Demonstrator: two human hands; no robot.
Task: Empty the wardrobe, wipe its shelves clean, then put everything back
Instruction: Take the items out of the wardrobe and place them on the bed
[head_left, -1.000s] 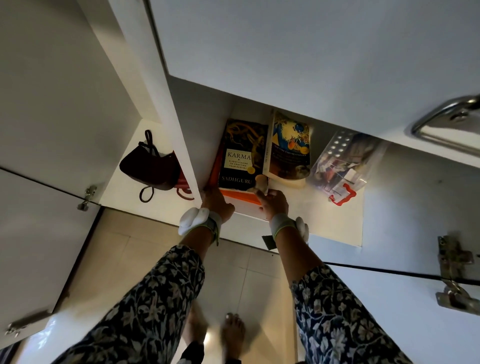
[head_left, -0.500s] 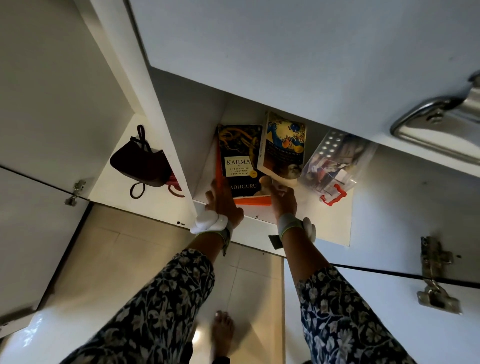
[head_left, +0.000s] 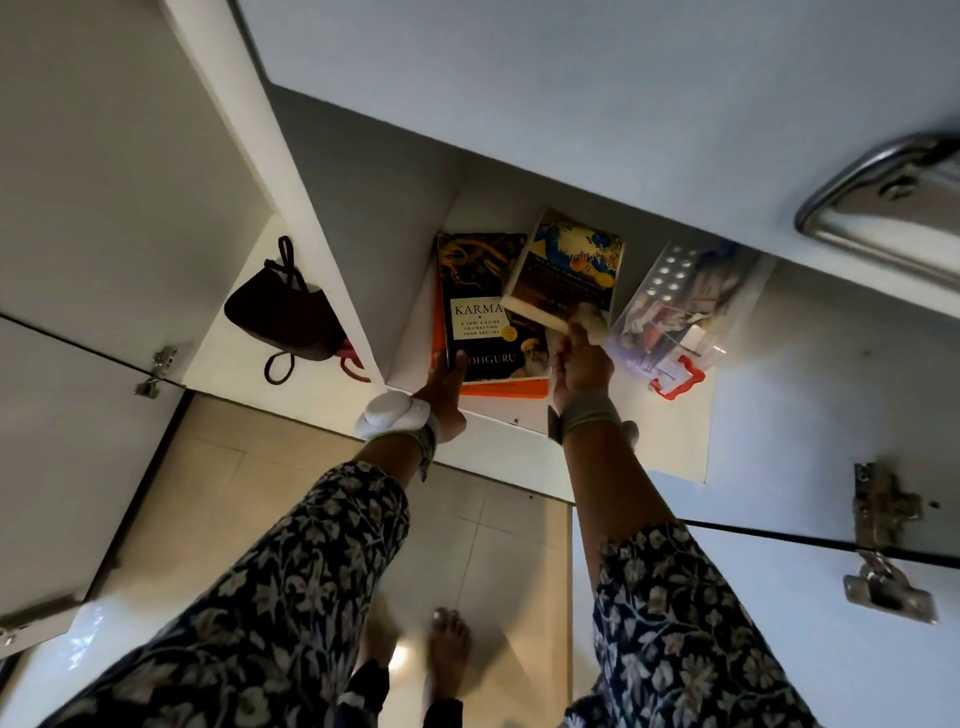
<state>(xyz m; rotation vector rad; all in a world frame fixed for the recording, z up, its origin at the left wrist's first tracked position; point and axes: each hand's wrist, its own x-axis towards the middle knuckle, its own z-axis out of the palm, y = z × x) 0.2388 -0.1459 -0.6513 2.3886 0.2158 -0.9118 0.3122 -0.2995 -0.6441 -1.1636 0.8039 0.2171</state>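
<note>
I logged, from the hands outward:

- Left hand (head_left: 445, 384): gripped the lower left corner of the Karma book (head_left: 480, 306), thumb on the cover.
- Right hand (head_left: 579, 366): held the near edge of the tilted paperback (head_left: 571, 265). I could not identify a pale wad at its fingertips.
- Karma book: flat on an orange folder (head_left: 511, 388), on the wardrobe shelf (head_left: 675, 447).
- Paperback: overlapped the Karma book's right side.
- Clear pouch (head_left: 680, 317): just right of the paperback.
- Dark bag (head_left: 283, 312): in the left compartment.
</note>
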